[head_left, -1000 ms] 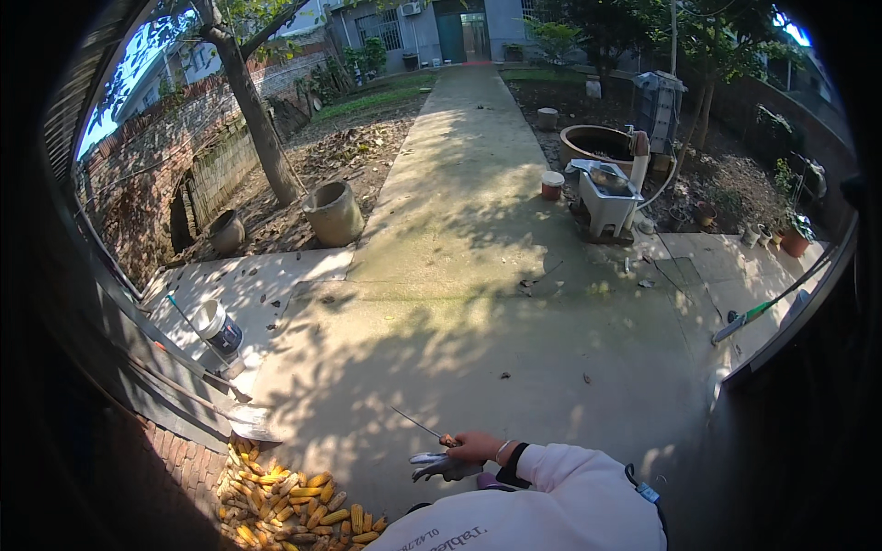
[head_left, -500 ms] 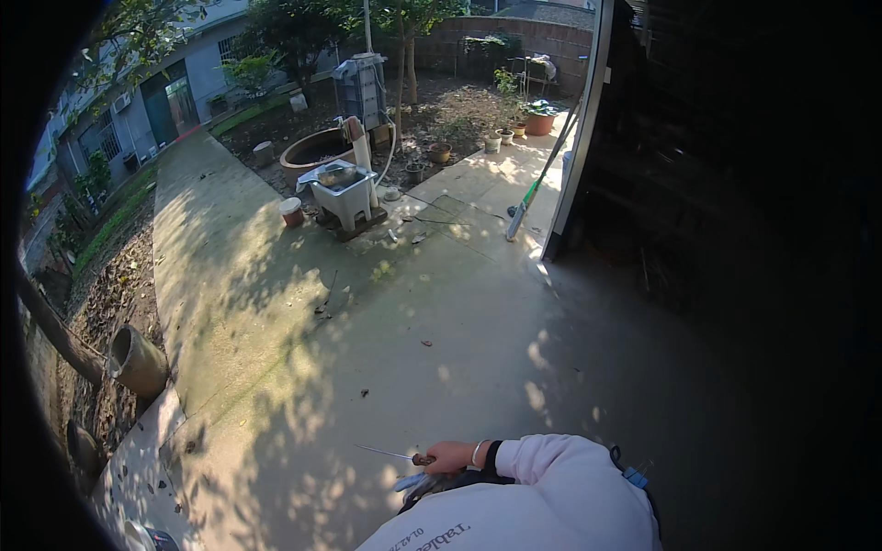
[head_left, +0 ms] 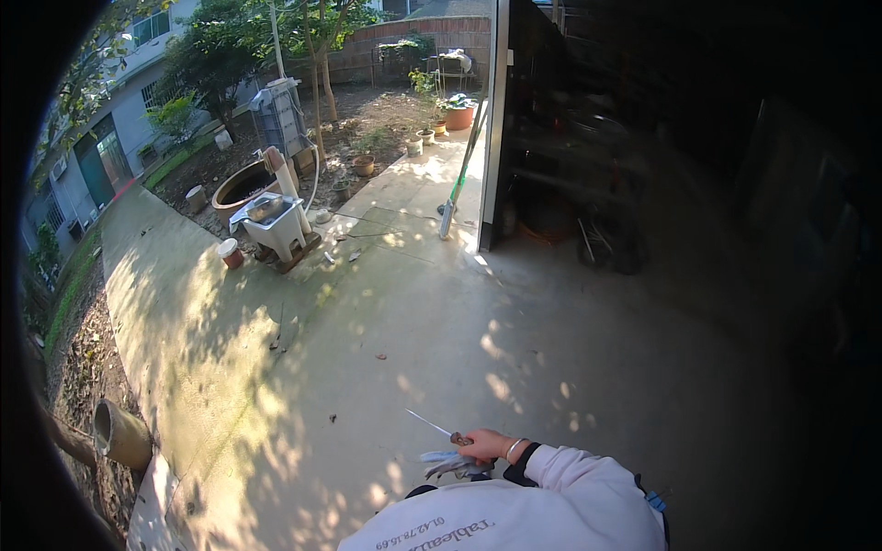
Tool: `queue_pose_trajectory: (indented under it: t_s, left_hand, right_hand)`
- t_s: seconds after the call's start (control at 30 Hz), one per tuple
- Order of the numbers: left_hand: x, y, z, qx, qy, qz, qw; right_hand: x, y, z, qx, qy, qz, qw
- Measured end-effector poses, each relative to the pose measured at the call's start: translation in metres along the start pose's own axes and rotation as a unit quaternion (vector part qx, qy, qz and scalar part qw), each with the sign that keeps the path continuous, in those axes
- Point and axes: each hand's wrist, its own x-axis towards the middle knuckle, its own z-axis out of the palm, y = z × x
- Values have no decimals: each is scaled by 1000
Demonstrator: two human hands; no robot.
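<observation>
My right hand is in front of my body at the bottom of the view, closed around the brown handle of a thin-shafted metal tool. The shaft points forward and to the left; its tip is too small to make out. Just under the hand is a grey-blue glove, partly hidden by my hand and sweatshirt. Whether the glove is held or worn cannot be told. My left hand does not show.
Concrete paving spreads ahead, with leaves on it. A white sink stands by a large round basin and a small bucket. Long-handled tools lean by the door frame. A hollow pipe lies left; the dark room is right.
The view has turned to the right, so the yard sits further left and more of the dark room shows. The tool's shaft now points more forward, still in my right hand.
</observation>
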Motion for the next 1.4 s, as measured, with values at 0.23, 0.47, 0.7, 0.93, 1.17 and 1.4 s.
queue_pose_trajectory:
  t_s: [0.23, 0.47, 0.7, 0.93, 1.17, 1.4]
  left_hand:
    - [27, 9, 7, 21, -5, -27, 999]
    - [14, -50, 39, 4, 23, -47, 999]
    - [22, -129, 113, -68, 13, -56, 996]
    - [-11, -200, 192, -128, 130, -27, 983]
    - [-111, -227, 235, -139, 116, -212, 960]
    - [-147, -208, 276, -291, 174, -192, 921]
  right_hand:
    - [9, 25, -36, -1, 20, -14, 1000]
    - [6, 45, -59, 59, 62, 48, 995]
    - [14, 37, -47, 44, 62, 25, 997]
    - [31, -23, -13, 19, -15, -45, 999]
    - [53, -109, 66, 21, -137, -127, 982]
    - [50, -174, 173, -124, -268, -140, 945]
